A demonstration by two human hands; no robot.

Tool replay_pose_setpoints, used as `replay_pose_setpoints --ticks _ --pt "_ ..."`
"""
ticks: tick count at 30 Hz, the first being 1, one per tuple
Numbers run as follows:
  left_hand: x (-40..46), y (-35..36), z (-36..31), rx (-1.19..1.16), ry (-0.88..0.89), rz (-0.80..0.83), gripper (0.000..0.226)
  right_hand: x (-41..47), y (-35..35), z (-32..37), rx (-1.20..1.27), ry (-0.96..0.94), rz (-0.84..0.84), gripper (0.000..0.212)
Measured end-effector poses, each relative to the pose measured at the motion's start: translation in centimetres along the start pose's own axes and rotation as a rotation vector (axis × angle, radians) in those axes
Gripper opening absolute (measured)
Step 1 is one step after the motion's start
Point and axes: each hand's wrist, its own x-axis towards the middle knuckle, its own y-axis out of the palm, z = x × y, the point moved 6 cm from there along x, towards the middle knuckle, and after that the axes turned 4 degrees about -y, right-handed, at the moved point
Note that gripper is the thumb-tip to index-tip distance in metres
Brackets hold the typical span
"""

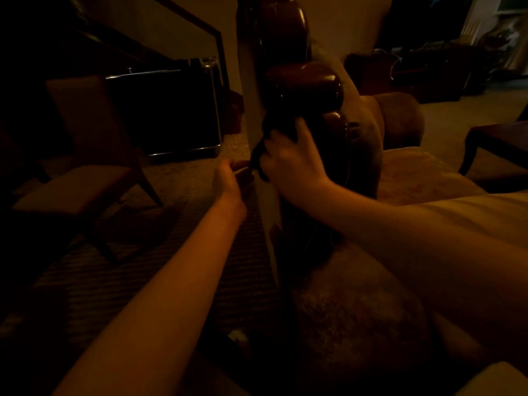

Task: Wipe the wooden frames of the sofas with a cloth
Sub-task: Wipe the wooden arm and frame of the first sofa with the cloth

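Note:
The room is dim. A dark polished wooden frame [303, 84] runs along the top of the sofa back in rounded carved lobes. My right hand [288, 161] presses a dark cloth [274, 130] against the frame just below the middle lobe, fingers spread over it. A corner of the cloth hangs down at the frame's left side. My left hand [231, 178] reaches to the sofa's pale back panel [251, 90] right beside that hanging corner, fingers curled; whether it pinches the cloth is hidden in the dark.
Beige sofa cushions [371, 132] lie right of the frame. A wooden chair [77, 181] stands on the carpet at the left, with a dark box-like case [165, 110] behind it. A dark low table [497, 144] is at the right edge.

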Motion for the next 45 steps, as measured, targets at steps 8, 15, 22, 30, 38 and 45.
replay_pose_setpoints --ticks 8,15,22,30,38,45 --pt "0.0 0.5 -0.5 -0.010 0.016 -0.006 0.036 -1.2 3.6 3.7 -0.120 -0.113 0.209 0.052" --pt "0.0 -0.3 0.4 0.023 0.046 -0.006 0.037 -6.6 8.7 6.8 0.061 -0.097 0.012 0.020" --pt "-0.7 3.1 1.0 -0.171 0.003 0.080 0.032 -5.1 1.9 -2.4 0.203 0.159 -0.582 0.038" --pt "-0.4 5.7 4.4 0.056 0.237 0.003 0.041 -9.9 7.6 -2.6 1.282 1.147 -0.639 0.062" --pt "-0.7 6.2 5.3 0.157 0.428 -0.156 0.040 -13.7 10.5 1.8 1.325 1.110 -0.283 0.071" --pt "-0.5 6.1 5.6 0.111 0.527 -0.172 0.047 -8.9 6.9 -4.8 1.323 1.039 -0.794 0.050"
